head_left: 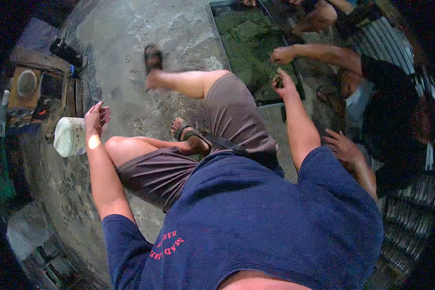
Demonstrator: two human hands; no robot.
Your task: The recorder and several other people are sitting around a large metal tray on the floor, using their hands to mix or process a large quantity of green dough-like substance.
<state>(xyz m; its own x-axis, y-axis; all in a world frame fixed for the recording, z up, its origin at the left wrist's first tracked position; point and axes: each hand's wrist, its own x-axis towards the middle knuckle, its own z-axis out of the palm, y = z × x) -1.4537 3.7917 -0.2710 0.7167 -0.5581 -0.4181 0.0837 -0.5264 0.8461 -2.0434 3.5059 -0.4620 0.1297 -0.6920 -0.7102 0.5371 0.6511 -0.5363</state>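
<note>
1. The right hand (285,87), right of upper centre in the frame, is closed in a pinch on a small dark lump (278,82); blur hides what it is.
2. That lump appears over the lower right part of a long rectangular tray with a thin pale rim (270,105), filled with rough dark green material (246,43).
3. The left hand (97,118), at left in the frame, has its fingers parted, with no clear grip on anything, just beside a white rounded plastic bucket (70,137).
4. The 2 hands are well apart.
5. A co-worker's hand (282,54) is near the right hand, at the tray's right side.
6. The step in hand looks like handling the lump at the tray; the next move calls for clearance from that neighbouring hand.
</note>
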